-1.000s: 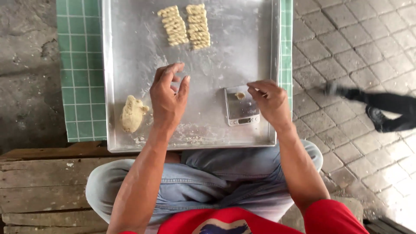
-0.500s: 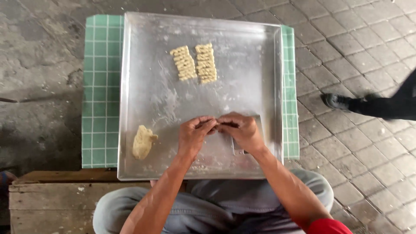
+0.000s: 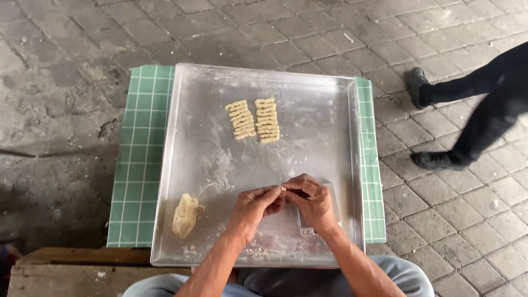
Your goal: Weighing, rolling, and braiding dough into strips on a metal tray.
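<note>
Our metal tray (image 3: 330, 110) holds two rows of shaped dough pieces (image 3: 254, 120), a dough lump (image 3: 185, 215); our left hand (image 3: 254, 206) and right hand (image 3: 312, 201) fingers pinch a dough bit (image 3: 283, 188).

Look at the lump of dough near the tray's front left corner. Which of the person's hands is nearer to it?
Left. The left hand lies just right of the dough lump; the right hand is farther right, over the small scale.

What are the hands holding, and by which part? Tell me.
Both hands, left hand and right hand, pinch a small piece of dough between their fingertips, above the metal tray.

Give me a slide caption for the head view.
Both hands pinch dough over a floured metal tray holding shaped pieces.
</note>
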